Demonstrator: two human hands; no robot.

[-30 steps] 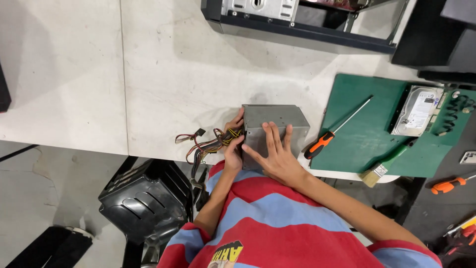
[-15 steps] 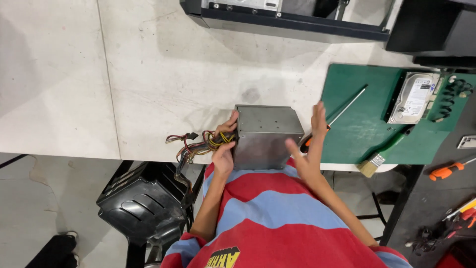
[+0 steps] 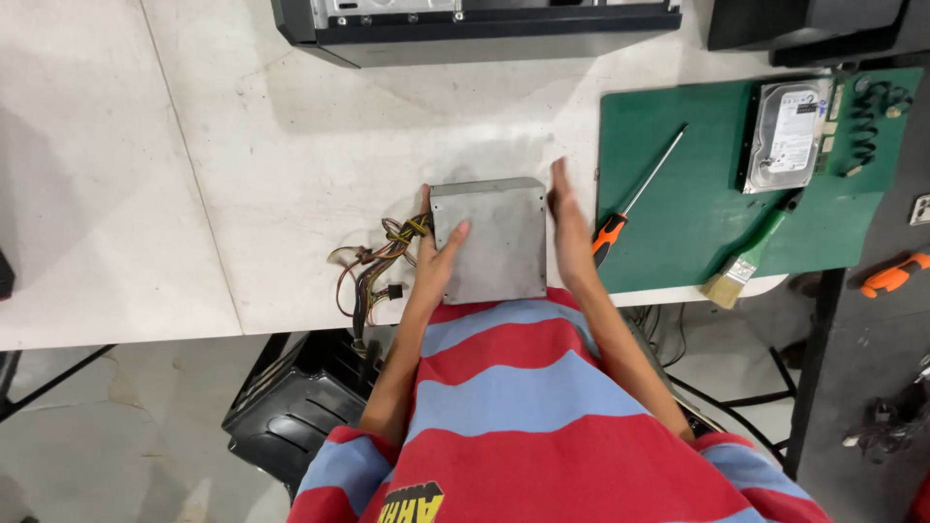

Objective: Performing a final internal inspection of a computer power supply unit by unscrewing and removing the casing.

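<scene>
Here, hands [image 3: 438,260] flanking grey metal box [image 3: 489,239]

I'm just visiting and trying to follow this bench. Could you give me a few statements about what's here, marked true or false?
1. The left hand touches the grey metal box. True.
2. The right hand holds the screwdriver. False: the screwdriver lies on the green mat.
3. Coloured wires trail from the box's left side. True.
4. The brush lies on the box. False: it lies at the mat's edge.
</scene>
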